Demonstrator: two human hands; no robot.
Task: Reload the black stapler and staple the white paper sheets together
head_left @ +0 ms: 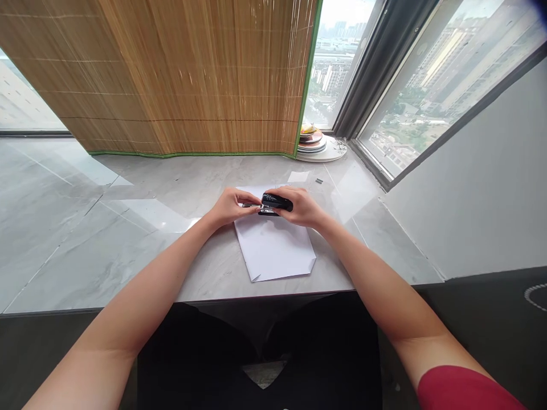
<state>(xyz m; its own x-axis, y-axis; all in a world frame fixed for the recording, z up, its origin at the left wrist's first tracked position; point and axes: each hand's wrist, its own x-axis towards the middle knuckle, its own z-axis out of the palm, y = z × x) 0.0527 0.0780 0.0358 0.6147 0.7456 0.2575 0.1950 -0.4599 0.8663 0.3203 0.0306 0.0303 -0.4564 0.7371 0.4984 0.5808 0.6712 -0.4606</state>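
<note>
Stapler [276,200], black, is above the white paper [277,247] on the tiled windowsill [205,279], held in the right hand [304,209], whose grip is wrapped round its right end. The left hand [226,207] has a narrow grip, thumb and fingers pinching a slim metal piece [250,205] at the stapler's left end; whether the two are joined, I cannot tell. Small grey strips [319,181] lie beyond the right hand, near stacked plates [314,149].

Blk stapler [277,201] in R hand [304,208], over paper [277,250]
</note>
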